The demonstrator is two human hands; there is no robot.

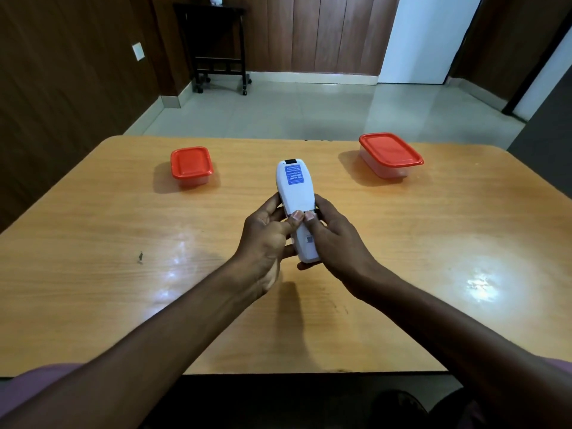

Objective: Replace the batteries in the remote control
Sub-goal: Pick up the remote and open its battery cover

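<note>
The white remote control (296,193) was held back-up above the wooden table (402,243), gripped from both sides. The left hand (263,243) was wrapped around its left edge, the right hand (337,243) around its right. Both thumbs were pressed side by side at a dark seam across the back, where the battery cover (306,243) met the body. Two red-lidded containers were seen further back, the left container (191,166) and the right container (390,154), well apart.
</note>
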